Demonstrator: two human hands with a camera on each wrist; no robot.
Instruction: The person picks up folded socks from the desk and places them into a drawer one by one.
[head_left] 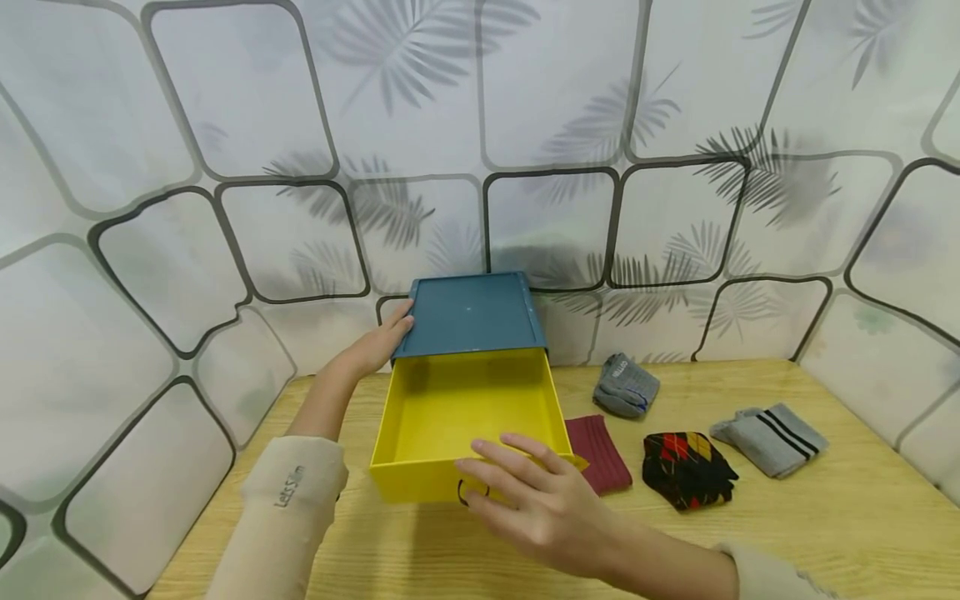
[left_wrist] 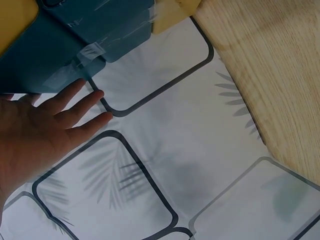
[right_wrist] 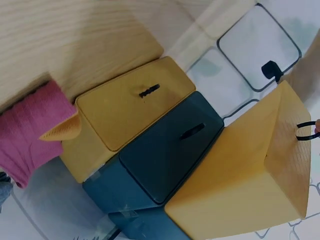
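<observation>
A small drawer unit with a blue casing (head_left: 472,312) stands against the wall. Its top yellow drawer (head_left: 386,475) is pulled well out, and the part of its inside that shows holds nothing. My left hand (head_left: 377,343) rests along the casing's left side, fingers straight, as the left wrist view also shows. At the drawer front, my right hand (head_left: 543,508) has its index finger at the black loop handle (right_wrist: 304,131), with the other fingers spread over the front. The right thumb is hidden. Below are a blue drawer (right_wrist: 172,150) and another yellow drawer (right_wrist: 135,100).
Right of the unit lie folded socks: maroon (head_left: 600,458), dark grey (head_left: 626,386), black argyle (head_left: 688,471), and light grey with black stripes (head_left: 776,442). A pointed yellow piece (right_wrist: 62,129) juts out by the maroon sock. Patterned walls (head_left: 555,225) enclose the wooden table (head_left: 772,533).
</observation>
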